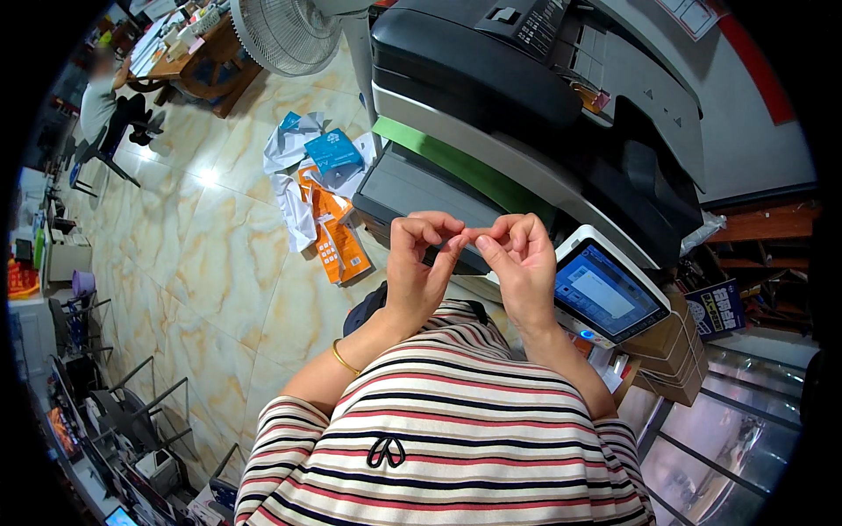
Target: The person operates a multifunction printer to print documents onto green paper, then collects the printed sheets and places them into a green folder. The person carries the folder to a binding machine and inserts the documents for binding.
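Observation:
My left hand (419, 267) and my right hand (524, 267) are raised in front of my chest, their fingertips meeting in the middle. Thumb and index finger are pinched on each hand, and the other fingers are curled. Anything between the fingertips is too small to make out. Just beyond them stands a large copier (474, 96), black on top with a white body. Green sheet material (465, 162) shows in the gap under its upper part. To the right of my right hand, the copier's touch screen (605, 291) is lit blue.
Crumpled white paper (298, 206) with orange packaging (338, 241) and a blue wrapper (333, 151) lies on the tiled floor. A standing fan (285, 35) is beyond. A seated person (101, 105) is far left. Boxes (671, 351) tied with string stand right, chairs (132, 412) lower left.

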The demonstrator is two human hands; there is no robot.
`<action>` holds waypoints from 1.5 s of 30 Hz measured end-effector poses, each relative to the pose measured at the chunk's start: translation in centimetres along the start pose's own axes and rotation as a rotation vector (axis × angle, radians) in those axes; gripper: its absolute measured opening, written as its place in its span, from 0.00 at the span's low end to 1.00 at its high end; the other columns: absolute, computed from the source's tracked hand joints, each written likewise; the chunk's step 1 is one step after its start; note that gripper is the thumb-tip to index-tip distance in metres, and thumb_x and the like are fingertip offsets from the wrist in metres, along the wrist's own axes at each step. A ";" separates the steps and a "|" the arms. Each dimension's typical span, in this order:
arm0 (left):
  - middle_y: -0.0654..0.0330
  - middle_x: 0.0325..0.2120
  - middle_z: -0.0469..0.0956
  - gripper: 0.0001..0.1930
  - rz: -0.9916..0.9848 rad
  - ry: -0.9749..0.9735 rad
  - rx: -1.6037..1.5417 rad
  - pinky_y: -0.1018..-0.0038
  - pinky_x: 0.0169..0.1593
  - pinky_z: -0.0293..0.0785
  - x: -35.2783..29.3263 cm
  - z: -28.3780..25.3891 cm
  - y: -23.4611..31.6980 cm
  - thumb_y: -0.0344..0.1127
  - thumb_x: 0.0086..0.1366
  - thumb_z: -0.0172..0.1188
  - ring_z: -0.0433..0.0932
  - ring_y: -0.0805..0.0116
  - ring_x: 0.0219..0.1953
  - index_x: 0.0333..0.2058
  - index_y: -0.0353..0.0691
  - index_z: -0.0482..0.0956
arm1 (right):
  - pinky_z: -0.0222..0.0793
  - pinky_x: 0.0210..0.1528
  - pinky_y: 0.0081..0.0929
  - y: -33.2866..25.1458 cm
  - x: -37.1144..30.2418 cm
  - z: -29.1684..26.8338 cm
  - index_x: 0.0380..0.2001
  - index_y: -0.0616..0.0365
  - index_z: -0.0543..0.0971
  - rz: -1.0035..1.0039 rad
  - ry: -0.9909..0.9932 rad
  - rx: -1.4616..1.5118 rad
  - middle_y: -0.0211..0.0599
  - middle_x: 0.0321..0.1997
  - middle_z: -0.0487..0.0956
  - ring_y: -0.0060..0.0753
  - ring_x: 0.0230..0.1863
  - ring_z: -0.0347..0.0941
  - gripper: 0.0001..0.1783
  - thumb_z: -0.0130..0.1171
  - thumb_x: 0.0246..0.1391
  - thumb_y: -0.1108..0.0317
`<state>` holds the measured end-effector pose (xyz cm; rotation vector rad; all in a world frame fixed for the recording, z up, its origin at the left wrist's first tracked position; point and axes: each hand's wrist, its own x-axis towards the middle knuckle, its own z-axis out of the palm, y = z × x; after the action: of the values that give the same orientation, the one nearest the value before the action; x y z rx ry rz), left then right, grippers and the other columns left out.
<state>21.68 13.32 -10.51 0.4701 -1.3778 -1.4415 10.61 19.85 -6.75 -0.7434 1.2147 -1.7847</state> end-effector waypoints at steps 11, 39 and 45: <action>0.49 0.37 0.75 0.16 0.250 -0.156 0.330 0.73 0.43 0.74 0.7 -1.5 -0.5 0.13 0.56 0.55 0.76 0.64 0.39 0.33 0.38 0.59 | 0.72 0.47 0.21 0.7 0.1 -0.3 0.27 0.56 0.60 0.104 0.032 0.015 0.35 0.38 0.69 0.29 0.42 0.75 0.15 0.55 0.51 0.85; 0.53 0.44 0.72 0.11 -0.233 -0.146 0.310 0.72 0.51 0.69 3.8 -8.1 -12.3 0.23 0.61 0.55 0.71 0.64 0.47 0.42 0.34 0.68 | 0.67 0.58 0.44 -1.6 9.6 -6.7 0.31 0.68 0.71 0.223 0.525 0.468 0.52 0.43 0.74 0.47 0.52 0.70 0.05 0.51 0.52 0.76; 0.55 0.43 0.72 0.12 -0.219 -0.203 0.407 0.71 0.49 0.70 5.4 -10.2 -14.7 0.24 0.61 0.55 0.72 0.64 0.46 0.43 0.34 0.67 | 0.71 0.52 0.39 -2.6 8.6 -5.1 0.35 0.65 0.74 0.075 0.549 0.338 0.49 0.41 0.76 0.39 0.44 0.73 0.07 0.50 0.51 0.78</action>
<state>22.24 0.81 -24.35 0.7713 -1.8436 -1.4114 1.50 15.07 -6.00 -0.0053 1.2076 -2.1315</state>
